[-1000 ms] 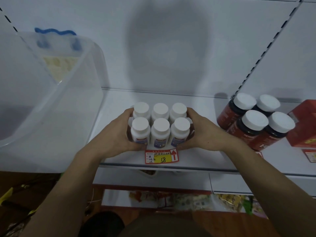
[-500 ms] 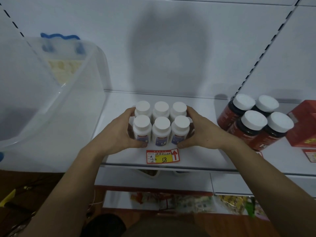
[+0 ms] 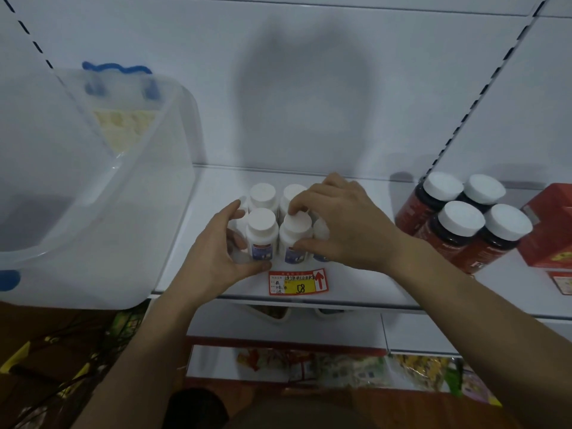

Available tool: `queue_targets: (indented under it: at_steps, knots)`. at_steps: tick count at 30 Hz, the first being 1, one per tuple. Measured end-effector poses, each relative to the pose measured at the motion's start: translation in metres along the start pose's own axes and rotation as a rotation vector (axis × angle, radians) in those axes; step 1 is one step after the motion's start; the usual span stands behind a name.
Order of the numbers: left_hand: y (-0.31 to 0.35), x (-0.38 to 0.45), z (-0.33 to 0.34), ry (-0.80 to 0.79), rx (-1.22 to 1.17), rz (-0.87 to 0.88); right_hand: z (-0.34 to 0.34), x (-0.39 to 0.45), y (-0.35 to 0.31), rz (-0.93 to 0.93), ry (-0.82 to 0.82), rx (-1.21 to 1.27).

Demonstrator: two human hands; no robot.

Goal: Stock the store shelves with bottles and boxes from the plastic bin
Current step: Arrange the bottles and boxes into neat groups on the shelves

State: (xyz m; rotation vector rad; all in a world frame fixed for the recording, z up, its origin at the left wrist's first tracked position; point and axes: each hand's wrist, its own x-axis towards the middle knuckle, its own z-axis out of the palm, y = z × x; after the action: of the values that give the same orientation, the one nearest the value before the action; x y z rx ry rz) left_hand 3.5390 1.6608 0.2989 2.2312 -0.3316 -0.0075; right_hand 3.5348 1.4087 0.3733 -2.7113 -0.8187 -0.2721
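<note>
Several small white bottles with white caps and blue labels stand in two rows near the front of the white shelf (image 3: 213, 187). My left hand (image 3: 213, 261) cups the left side of the group, its fingers behind the front-left bottle (image 3: 261, 233) and its thumb at the bottle's base. My right hand (image 3: 346, 224) reaches over the group from the right and pinches the front-middle bottle (image 3: 295, 235), thumb on its label and forefinger on its cap. It hides the right-hand bottles. The clear plastic bin (image 3: 93, 212) stands on the shelf at the left.
Four dark bottles with white caps (image 3: 461, 224) stand at the right, with a red box (image 3: 554, 230) beside them. A red and yellow price label (image 3: 297, 281) lies on the shelf's front edge. Lower shelves hold packaged goods (image 3: 340, 363).
My right hand has left the right side of the group and now lies over its top, pinching the front-middle bottle. My left hand stays on the left side, thumb lower.
</note>
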Motion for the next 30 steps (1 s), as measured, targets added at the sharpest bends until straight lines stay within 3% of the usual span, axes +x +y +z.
queue_targets:
  at_steps: [14,18,30]
  knots:
    - [-0.001,-0.004,0.003,0.054,0.002,0.025,0.012,-0.005,-0.004,0.104,0.105,0.009]
    - [-0.001,-0.004,0.003,0.055,-0.005,0.011,0.004,-0.015,0.001,0.216,0.21,0.099]
    - [0.0,-0.003,0.004,0.047,0.001,0.01,0.01,-0.042,0.018,0.304,0.12,0.253]
